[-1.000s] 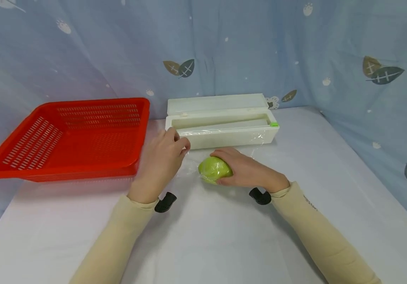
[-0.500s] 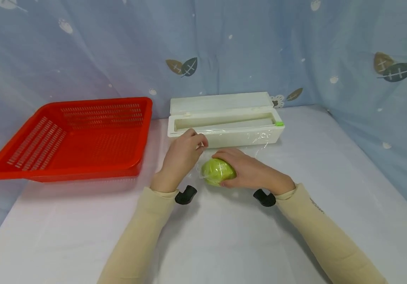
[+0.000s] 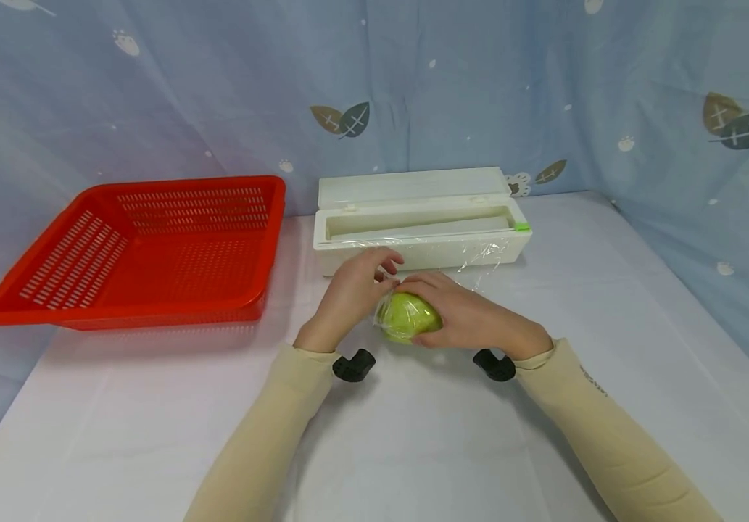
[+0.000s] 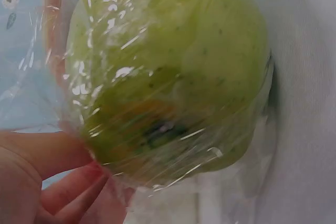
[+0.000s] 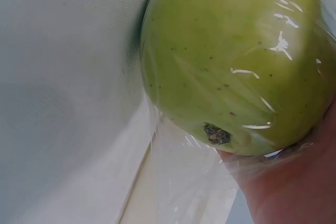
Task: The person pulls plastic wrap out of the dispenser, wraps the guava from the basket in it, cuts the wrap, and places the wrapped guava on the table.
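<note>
A speckled green pear (image 3: 408,317) rests on the white table, covered in clear plastic wrap (image 4: 149,177). My right hand (image 3: 462,312) grips it from the right, with the thumb in front and the fingers over the top. At the pear's left end, my left hand (image 3: 354,297) pinches a gathered bit of the wrap between thumb and fingers. The left wrist view shows the film creased over the dark end of the pear. In the right wrist view the film hangs loose below the other dark spot. Part of the pear is hidden under my right hand.
Behind my hands stands a long white wrap dispenser box (image 3: 465,250), its lid (image 3: 413,190) raised and a roll (image 3: 426,230) inside. Film trails over its front edge, by a green slider (image 3: 522,227). A red plastic basket (image 3: 133,316) stands at the left. A patterned blue curtain (image 3: 452,87) hangs behind.
My left hand has moved right, from beside the dispenser box to the pear, drawing the film in against its left end. My right hand has kept its grip on the pear.
</note>
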`<move>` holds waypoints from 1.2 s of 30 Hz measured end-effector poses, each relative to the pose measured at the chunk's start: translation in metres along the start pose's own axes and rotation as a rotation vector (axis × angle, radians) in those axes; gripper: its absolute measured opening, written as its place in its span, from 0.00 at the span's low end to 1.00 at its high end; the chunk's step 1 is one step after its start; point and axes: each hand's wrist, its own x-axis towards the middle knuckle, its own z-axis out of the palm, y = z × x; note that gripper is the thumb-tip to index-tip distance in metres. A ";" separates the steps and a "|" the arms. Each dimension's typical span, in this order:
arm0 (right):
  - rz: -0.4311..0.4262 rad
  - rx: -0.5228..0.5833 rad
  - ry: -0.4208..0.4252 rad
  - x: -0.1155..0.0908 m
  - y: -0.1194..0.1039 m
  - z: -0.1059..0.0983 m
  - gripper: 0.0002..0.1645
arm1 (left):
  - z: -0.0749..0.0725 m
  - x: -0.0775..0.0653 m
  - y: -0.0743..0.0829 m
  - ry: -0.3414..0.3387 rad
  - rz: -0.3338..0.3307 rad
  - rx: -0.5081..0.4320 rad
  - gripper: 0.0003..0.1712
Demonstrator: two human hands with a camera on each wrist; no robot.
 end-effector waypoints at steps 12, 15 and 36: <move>0.031 0.047 -0.018 -0.002 0.000 0.000 0.54 | 0.008 0.001 -0.010 -0.088 -0.139 -0.319 0.35; 0.002 0.041 -0.014 -0.002 0.000 0.000 0.55 | 0.010 0.003 -0.013 -0.112 -0.132 -0.385 0.39; 0.097 0.043 -0.039 0.000 -0.001 -0.001 0.53 | -0.006 -0.001 -0.013 -0.304 -0.044 -0.463 0.30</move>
